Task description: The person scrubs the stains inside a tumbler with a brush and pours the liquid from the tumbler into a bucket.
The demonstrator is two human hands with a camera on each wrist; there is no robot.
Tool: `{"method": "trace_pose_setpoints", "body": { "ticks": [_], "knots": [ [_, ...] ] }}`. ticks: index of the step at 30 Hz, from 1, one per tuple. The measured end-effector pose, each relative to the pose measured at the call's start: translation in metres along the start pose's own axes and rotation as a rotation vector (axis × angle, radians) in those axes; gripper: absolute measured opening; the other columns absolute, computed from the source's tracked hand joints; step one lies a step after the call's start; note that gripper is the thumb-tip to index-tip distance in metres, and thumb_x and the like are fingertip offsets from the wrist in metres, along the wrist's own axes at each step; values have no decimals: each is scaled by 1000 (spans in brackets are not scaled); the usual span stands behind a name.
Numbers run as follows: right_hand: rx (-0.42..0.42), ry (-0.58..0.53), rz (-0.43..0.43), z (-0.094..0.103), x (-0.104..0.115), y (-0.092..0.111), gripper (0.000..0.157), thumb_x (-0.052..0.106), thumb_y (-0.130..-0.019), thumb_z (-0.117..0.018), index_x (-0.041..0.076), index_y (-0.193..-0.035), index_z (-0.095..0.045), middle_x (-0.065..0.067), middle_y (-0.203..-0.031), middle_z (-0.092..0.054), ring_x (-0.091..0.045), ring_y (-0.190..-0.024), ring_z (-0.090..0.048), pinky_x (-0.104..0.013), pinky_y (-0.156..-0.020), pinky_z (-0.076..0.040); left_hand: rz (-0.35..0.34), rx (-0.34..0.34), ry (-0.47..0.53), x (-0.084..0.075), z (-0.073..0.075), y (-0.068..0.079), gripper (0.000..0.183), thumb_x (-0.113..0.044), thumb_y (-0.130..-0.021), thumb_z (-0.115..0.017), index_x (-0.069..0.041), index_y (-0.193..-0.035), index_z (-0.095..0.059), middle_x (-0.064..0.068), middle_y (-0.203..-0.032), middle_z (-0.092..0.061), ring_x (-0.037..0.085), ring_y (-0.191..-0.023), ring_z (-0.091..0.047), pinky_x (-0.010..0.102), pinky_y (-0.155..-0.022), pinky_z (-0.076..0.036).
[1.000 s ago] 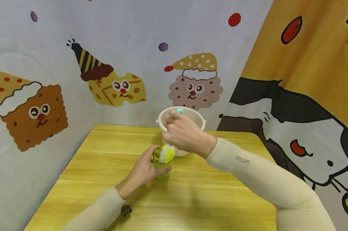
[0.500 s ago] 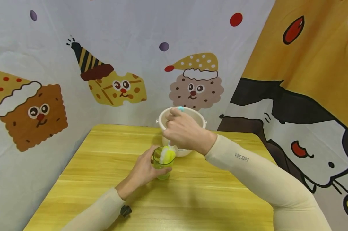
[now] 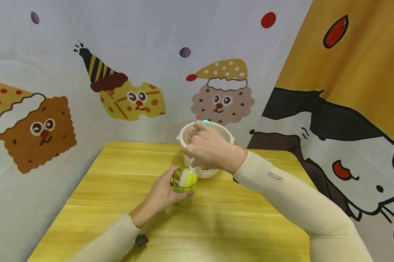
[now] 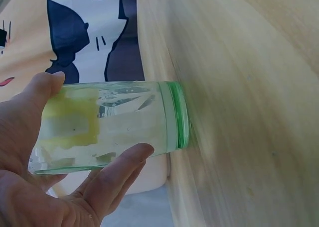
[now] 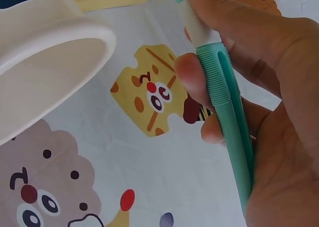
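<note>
My left hand grips a clear green-tinted glass from its left side, thumb and fingers wrapped about its wall. Inside the mouth of the glass sits a yellow and white sponge head, which shows through the wall in the left wrist view. This head belongs to a cup brush, whose teal and white handle my right hand holds above the glass. The base of the glass is right at the tabletop. The right hand hides much of the handle in the head view.
Just behind the hands stands a cream-white bucket, partly covered by the right hand. The wooden table ends at a cartoon-printed curtain at the back. A small black object is at the left sleeve.
The sponge head sits slightly lower in the glass, and the handle's teal end has shifted a little up and right. Both hands keep their grip.
</note>
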State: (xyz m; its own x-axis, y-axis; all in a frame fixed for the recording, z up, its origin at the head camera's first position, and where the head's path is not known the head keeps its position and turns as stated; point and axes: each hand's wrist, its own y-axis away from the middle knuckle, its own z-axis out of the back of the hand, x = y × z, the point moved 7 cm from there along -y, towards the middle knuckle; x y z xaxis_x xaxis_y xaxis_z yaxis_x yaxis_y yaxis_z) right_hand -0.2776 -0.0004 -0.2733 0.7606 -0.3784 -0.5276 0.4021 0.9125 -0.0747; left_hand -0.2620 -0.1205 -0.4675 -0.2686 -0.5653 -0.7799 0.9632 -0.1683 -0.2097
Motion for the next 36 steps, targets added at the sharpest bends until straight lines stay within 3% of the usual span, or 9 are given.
{"method": "trace_pose_setpoints", "body": {
  "ticks": [17,22,30,36],
  "knots": [
    [10,-109,-28,-5,-7,5,32,60,-88,-98,31,-100,-89,8,-86,-83,-22,-98,-68,-49,-105,-43,3,22,15,0,0,1,87,-45,-86,-107,-29,-156,-58,1,-137,-76,20,-119,-74,36,-93,-68],
    [9,-150,-53,-8,-12,6,32,61,-88,-98,32,-95,-87,10,-89,-84,-22,-99,-68,-50,-107,-41,5,25,17,0,1,0,88,-45,-86,-107,-29,-157,-57,2,-137,-76,21,-119,-75,37,-94,-69],
    [-59,-224,-100,-17,-18,16,37,65,-83,-100,32,-86,-83,13,-80,-77,-20,-92,-63,-50,-103,-41,-1,26,-1,0,-1,-1,85,-43,-86,-107,-27,-155,-59,3,-135,-77,20,-117,-75,36,-91,-69],
    [-129,-259,-160,-22,-20,26,36,63,-81,-102,33,-79,-82,15,-72,-70,-19,-91,-61,-54,-108,-43,-17,6,-10,-1,-2,0,85,-40,-86,-107,-26,-154,-59,3,-135,-78,20,-117,-76,37,-91,-69]
  ]
}}
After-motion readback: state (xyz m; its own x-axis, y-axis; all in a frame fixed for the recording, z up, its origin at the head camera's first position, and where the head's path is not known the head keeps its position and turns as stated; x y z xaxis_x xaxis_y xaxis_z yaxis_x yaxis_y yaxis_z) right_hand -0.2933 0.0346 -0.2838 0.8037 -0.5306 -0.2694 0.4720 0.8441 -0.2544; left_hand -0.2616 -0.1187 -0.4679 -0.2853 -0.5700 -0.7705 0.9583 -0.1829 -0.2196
